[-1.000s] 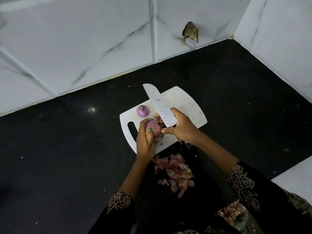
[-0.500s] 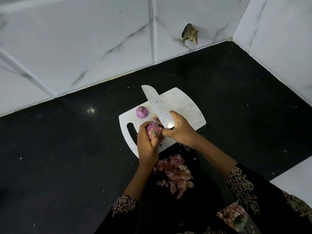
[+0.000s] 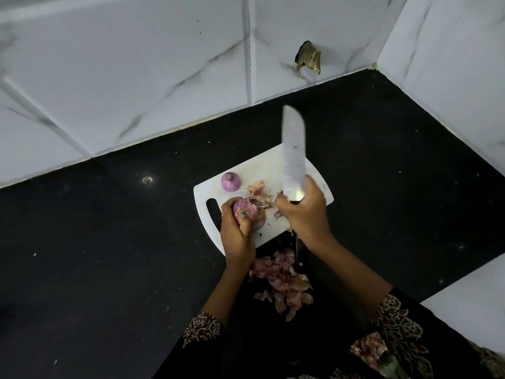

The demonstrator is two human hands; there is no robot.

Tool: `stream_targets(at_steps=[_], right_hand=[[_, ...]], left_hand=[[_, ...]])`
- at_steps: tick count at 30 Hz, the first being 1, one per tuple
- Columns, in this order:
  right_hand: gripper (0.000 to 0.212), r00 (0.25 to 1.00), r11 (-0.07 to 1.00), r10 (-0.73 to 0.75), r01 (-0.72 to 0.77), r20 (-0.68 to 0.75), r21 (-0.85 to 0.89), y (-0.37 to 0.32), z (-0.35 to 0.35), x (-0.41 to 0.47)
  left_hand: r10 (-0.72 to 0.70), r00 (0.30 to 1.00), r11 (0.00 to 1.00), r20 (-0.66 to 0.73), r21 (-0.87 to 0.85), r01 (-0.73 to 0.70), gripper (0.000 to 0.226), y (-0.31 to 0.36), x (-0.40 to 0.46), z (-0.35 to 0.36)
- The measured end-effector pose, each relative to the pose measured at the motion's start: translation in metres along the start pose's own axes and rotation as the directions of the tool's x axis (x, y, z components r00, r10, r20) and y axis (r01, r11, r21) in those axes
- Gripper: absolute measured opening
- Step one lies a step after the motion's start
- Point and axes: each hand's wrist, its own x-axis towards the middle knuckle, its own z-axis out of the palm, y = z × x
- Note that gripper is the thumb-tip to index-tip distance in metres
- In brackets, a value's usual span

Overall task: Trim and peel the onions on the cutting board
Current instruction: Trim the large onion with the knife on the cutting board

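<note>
Left hand (image 3: 236,236) curled round the half-peeled onion (image 3: 250,214), held at the near left corner of the cutting board (image 3: 262,165). Right hand (image 3: 303,212) clamped round the knife (image 3: 293,151), blade lifted, tip pointing away over the board. Onion just left of the blade, loose skin facing the right fingers (image 3: 281,201). Second onion (image 3: 231,181) further back. Peelings (image 3: 278,277) heaped on the dark surface (image 3: 109,242).

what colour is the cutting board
White, seen plainly in the head view: the cutting board lies on the black counter.
</note>
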Motion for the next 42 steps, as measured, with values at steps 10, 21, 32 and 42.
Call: stream_targets(at_steps=[10,21,32,42], right_hand=[[0.025,0.954,0.911,0.149,-0.031,0.260,-0.410,0.026,-0.028,-0.006],[0.025,0.957,0.959,0.145,-0.074,0.250,-0.273,0.015,-0.019,-0.009],[0.024,0.947,0.973,0.111,-0.042,0.302,-0.226,0.014,-0.017,-0.016],[0.026,0.873,0.980,0.112,-0.020,0.474,-0.196,0.013,-0.020,-0.027]], left_hand=[[0.041,0.999,0.999,-0.035,-0.026,-0.042,0.038,0.007,-0.002,-0.001],[0.206,0.978,0.947,0.037,0.243,-0.209,0.032,0.000,-0.003,-0.023],[0.197,0.980,0.965,0.008,0.175,-0.195,0.020,0.008,0.005,-0.032],[0.165,0.986,0.959,-0.014,0.234,-0.157,0.013,0.015,0.017,-0.035]])
